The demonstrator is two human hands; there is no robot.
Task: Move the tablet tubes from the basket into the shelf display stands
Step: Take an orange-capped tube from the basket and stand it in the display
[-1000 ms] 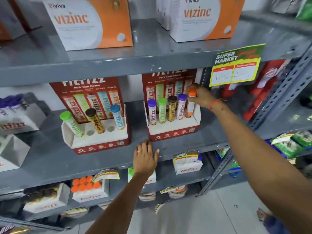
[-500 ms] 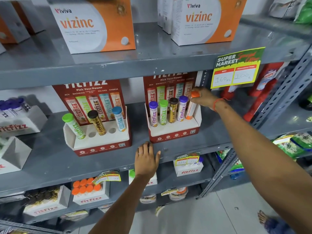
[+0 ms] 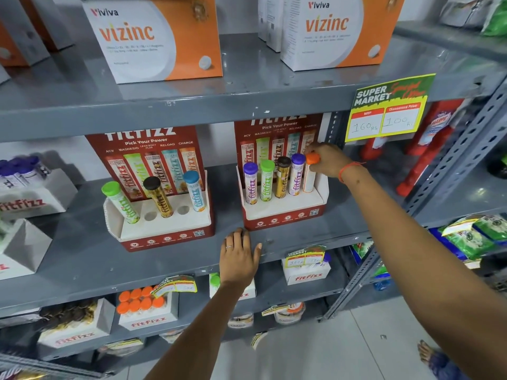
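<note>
Two red and white fitfizz display stands sit on the grey middle shelf. The right stand [image 3: 285, 212] holds several tubes with purple, green and dark caps. My right hand [image 3: 327, 160] grips the cap of an orange-capped tube [image 3: 309, 175] standing in that stand's rightmost slot. The left stand [image 3: 162, 229] holds a green-capped tube [image 3: 120, 201], a dark-capped tube [image 3: 159, 197] and a blue-capped tube [image 3: 195, 192], with two slots bare. My left hand [image 3: 239, 255] lies flat on the shelf's front edge, fingers apart. No basket is in view.
Orange and white vizinc boxes [image 3: 153, 37] stand on the shelf above. A yellow price tag [image 3: 389, 108] hangs from that shelf's edge beside my right hand. White fitfizz trays [image 3: 148, 311] of tubes fill the lower shelf. A slotted upright post [image 3: 450, 171] is at the right.
The orange-capped tube has gone from leaning to more upright in the rightmost slot, with my right hand staying on its cap. The left hand has stayed on the shelf edge.
</note>
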